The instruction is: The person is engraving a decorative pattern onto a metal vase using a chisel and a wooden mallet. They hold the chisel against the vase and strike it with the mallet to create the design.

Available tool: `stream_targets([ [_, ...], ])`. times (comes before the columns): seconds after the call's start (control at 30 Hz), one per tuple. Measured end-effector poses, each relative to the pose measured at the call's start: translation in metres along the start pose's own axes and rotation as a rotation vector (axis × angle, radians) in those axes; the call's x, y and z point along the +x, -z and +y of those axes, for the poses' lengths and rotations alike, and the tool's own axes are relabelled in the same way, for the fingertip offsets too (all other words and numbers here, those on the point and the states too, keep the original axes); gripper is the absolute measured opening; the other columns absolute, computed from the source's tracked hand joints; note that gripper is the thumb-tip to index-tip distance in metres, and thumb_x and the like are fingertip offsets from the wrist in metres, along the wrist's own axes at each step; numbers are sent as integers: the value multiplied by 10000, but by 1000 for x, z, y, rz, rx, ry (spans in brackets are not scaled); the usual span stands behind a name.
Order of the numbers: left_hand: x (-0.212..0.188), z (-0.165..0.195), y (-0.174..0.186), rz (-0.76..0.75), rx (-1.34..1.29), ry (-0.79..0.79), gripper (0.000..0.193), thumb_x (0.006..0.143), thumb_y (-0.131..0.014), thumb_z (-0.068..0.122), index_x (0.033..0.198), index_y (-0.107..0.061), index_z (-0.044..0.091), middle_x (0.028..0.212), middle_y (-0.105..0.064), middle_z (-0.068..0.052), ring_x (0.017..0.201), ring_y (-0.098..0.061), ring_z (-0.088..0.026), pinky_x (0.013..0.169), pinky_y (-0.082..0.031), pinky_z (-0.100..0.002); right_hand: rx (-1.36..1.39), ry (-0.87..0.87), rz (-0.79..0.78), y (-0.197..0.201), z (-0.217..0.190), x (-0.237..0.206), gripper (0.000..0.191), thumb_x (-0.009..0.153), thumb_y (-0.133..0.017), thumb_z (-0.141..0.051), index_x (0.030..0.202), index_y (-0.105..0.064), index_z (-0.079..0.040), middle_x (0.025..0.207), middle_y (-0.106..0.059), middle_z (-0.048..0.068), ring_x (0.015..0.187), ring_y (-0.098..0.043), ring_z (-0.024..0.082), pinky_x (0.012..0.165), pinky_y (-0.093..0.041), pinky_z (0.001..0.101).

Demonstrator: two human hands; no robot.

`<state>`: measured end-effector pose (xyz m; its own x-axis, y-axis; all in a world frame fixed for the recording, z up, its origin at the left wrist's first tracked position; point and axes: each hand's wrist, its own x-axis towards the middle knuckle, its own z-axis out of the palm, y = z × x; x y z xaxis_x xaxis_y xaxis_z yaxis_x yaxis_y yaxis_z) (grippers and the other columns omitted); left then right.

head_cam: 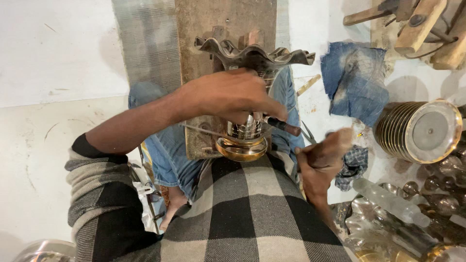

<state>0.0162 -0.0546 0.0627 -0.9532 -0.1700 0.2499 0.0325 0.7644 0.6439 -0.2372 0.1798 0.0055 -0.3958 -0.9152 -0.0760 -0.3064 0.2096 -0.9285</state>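
The wooden board [199, 97] runs away from the person across the pale floor [53, 58], and the metal vase [250, 97] lies against it, wavy rim pointing away and brass foot [241, 148] toward the checked lap. Nothing clamps the vase that I can see; only the left hand [228, 94] pins it, fingers curled over the neck and pressing down. If that grip eases, the round body could roll off the board sideways, and the foot looks slick enough to slide.

To the right stands a ribbed brass drum [417, 131] on its side, near a heap of shiny metal pieces [388, 228] along the lower right edge. A vase that gets away that way would knock into them and mark its surface, I'd judge.

A blue rag [354, 80] lies well clear beyond the knee, no help as padding where it sits.

The right hand [323, 155] is blurred; it seems closed in a loose fist, but I cannot tell whether it holds anything. That blur suggests quick movement, and it is close to the left fingers.

Smallest is the dark-handled tool [284, 127], its handle poking out from under the left fingers beside the neck. Should its tip skid on the curved metal, it could scratch the work or jab the holding hand.
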Motion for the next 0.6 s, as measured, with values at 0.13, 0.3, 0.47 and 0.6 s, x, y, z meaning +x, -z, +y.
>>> stream_targets([
  [0.13,-1,-4,-7,2,1,-37,589,870,-624,-88,1379,-628,207,605,-596,-31,506,-543,-111,384,-408,-250,297,317,53,-3,-16,6,218,1033,-745,39,1088,-583,-95,842,-671,54,701,-613,115,718,-503,281],
  [0.3,-1,-5,-5,40,56,-13,654,859,-575,-139,1393,-641,232,585,-588,-49,469,-542,-131,387,-416,-281,-482,246,76,4,-23,21,171,784,-806,47,862,-658,14,738,-609,114,697,-587,174,652,-473,318],
  [0.47,-11,21,-12,146,-33,282,782,715,-550,-160,1394,-618,222,611,-607,-25,425,-523,-122,390,-447,-271,-56,-58,-60,-9,-2,16,128,827,-803,12,836,-678,-12,781,-671,8,707,-609,62,658,-497,238],
  [0.6,-25,41,-19,153,-8,392,746,737,-566,-105,1415,-583,206,544,-555,-27,408,-488,-115,366,-439,-271,-74,-103,-121,-16,8,23,149,832,-826,2,832,-678,-9,759,-661,11,683,-583,72,638,-486,246],
])
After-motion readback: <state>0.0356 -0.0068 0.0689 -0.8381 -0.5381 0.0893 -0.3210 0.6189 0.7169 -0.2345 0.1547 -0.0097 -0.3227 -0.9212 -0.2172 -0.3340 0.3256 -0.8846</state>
